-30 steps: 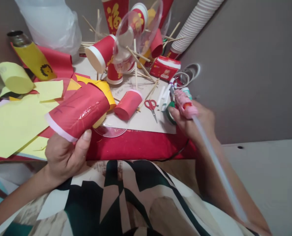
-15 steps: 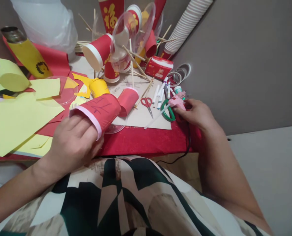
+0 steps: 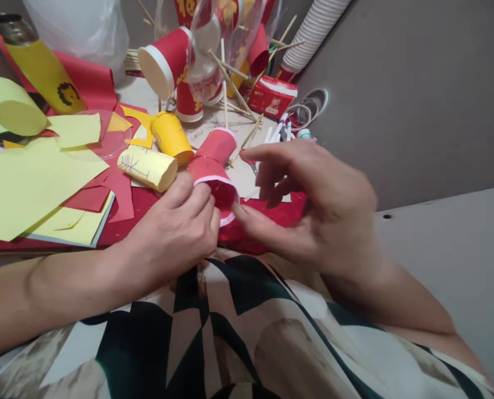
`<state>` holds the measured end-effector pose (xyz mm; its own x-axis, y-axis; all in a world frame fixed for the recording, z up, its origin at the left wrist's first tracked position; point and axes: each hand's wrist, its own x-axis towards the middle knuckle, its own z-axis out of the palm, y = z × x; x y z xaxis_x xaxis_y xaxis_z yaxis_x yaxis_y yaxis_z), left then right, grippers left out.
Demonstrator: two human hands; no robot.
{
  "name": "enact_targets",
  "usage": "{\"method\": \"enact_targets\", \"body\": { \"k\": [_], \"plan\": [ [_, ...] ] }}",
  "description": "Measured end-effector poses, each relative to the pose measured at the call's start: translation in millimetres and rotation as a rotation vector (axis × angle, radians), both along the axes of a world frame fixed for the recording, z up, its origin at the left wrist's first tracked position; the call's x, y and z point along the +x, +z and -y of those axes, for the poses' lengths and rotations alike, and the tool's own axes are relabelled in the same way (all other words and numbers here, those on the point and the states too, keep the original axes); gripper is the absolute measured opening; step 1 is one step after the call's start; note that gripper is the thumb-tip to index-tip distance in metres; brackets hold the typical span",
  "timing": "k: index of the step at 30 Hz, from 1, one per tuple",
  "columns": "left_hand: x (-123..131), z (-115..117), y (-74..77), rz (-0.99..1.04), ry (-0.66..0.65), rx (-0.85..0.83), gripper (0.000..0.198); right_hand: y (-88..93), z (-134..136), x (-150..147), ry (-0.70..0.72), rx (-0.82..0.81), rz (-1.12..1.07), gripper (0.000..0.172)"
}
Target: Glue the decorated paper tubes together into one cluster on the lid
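A red paper-covered cup (image 3: 226,195) with a pale pink rim is in my left hand (image 3: 180,221), whose fingers are closed on its near side. The cup's mouth faces me and its inside shows red. My right hand (image 3: 313,205) is raised just right of it, fingers and thumb apart with nothing between them. Its thumb tip is by the rim; whether it touches I cannot tell. Behind the cup stands a smaller red paper roll (image 3: 217,145). A pale yellow paper roll (image 3: 149,167) with drawn lines lies left of it, near an orange-yellow roll (image 3: 171,137).
Yellow paper sheets (image 3: 35,183) cover the table's left side, below a yellow bottle (image 3: 43,75). Red cups (image 3: 170,61), clear plastic lids and wooden sticks crowd the back. Red-handled scissors (image 3: 250,160) are partly hidden by my right hand. A grey wall (image 3: 430,94) bounds the right.
My right hand has let go of the pink glue gun and moved left to the cup. My left hand has moved right and turned the cup's mouth towards me, uncovering the pale yellow roll.
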<state>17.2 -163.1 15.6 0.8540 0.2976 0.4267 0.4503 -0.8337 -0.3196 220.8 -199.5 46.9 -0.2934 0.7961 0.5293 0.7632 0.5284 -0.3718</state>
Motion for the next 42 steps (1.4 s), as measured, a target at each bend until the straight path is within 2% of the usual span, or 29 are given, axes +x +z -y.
{"method": "enact_targets", "body": {
  "k": [3, 5, 7, 10, 12, 15, 16, 18, 21, 24, 27, 32, 42],
  "plan": [
    [5.4, 2.5, 5.3, -0.02, 0.012, -0.208, 0.043, 2.1, -8.7, -2.1, 0.065, 0.005, 0.193, 0.022],
    [7.9, 6.7, 10.6, 0.003, -0.011, -0.236, 0.043, 0.8, -12.9, -0.6, 0.08, 0.03, 0.23, 0.019],
    [6.0, 15.0, 15.6, 0.058, -0.086, -0.123, 0.039, -2.0, -13.7, 4.3, 0.028, 0.066, 0.166, 0.016],
    [-11.2, 30.9, 14.9, 0.277, -0.22, 0.06, 0.028, -12.1, -9.5, 20.7, -0.151, 0.074, -0.068, 0.019],
    [-29.5, 35.9, 4.8, 0.507, -0.199, -0.013, 0.016, -25.7, -6.4, 35.3, -0.267, 0.097, -0.293, 0.018],
    [-50.7, 27.3, -22.6, 0.485, -0.08, -0.105, 0.012, -54.9, -5.6, 52.0, -0.357, 0.078, -0.589, 0.015],
    [-53.2, 21.5, -32.7, 0.544, 0.01, -0.15, 0.01, -65.1, -6.4, 54.4, -0.369, 0.063, -0.604, 0.014],
    [-50.9, 9.7, -50.1, 0.569, 0.104, -0.259, 0.009, -82.5, -8.8, 54.5, -0.351, -0.008, -0.649, 0.015],
    [-37.9, -2.6, -64.4, 0.445, 0.138, -0.292, 0.02, -96.5, -12.4, 46.8, -0.326, -0.069, -0.613, 0.017],
    [-28.1, -8.6, -68.5, 0.329, 0.106, -0.295, 0.026, -99.0, -14.6, 37.3, -0.294, -0.098, -0.534, 0.012],
    [-25.9, -12.3, -72.0, 0.281, 0.081, -0.324, 0.024, -99.6, -16.8, 30.8, -0.248, -0.1, -0.436, 0.011],
    [-31.1, -16.5, -78.7, 0.274, 0.078, -0.35, 0.022, -101.4, -25.0, 24.7, -0.157, -0.005, -0.222, 0.013],
    [-37.3, -17.5, -81.5, 0.169, 0.077, -0.491, 0.009, -95.2, -33.7, 21.9, -0.135, 0.003, -0.028, 0.01]
  ]
}}
